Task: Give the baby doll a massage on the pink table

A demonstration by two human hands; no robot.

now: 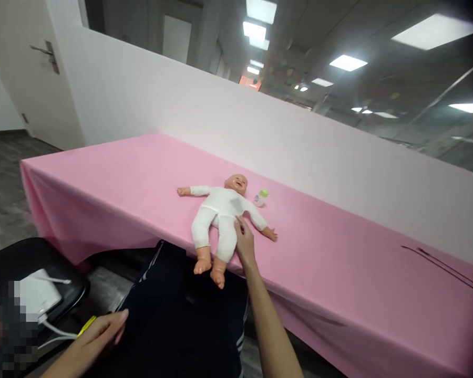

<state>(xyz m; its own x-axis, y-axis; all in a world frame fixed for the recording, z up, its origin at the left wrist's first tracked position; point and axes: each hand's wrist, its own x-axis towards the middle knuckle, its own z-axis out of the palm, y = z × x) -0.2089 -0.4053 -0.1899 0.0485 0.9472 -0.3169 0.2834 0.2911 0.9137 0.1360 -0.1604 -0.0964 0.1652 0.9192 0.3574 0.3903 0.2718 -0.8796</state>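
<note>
A baby doll (224, 202) in a white suit lies on its back on the pink-covered table, arms spread, bare feet over the front edge. On its chest is a small grey patch (235, 205). My right hand (245, 241) is at the doll's hip, its curled fingers closed against the white cloth. My left hand (104, 332) hangs low beside my lap, away from the table; its thumb stands off from loosely bent fingers, and nothing shows in it. A yellow band (86, 325) shows by the left wrist. A small toy bottle (261, 198) with a green cap lies beside the doll's shoulder.
The pink tablecloth (319, 252) runs along a low white partition (299, 152). Thin dark cords (449, 266) lie at the table's right end. A black chair (69, 273) at left bears a white device (43, 296) with a white cable. A door (35, 79) stands far left.
</note>
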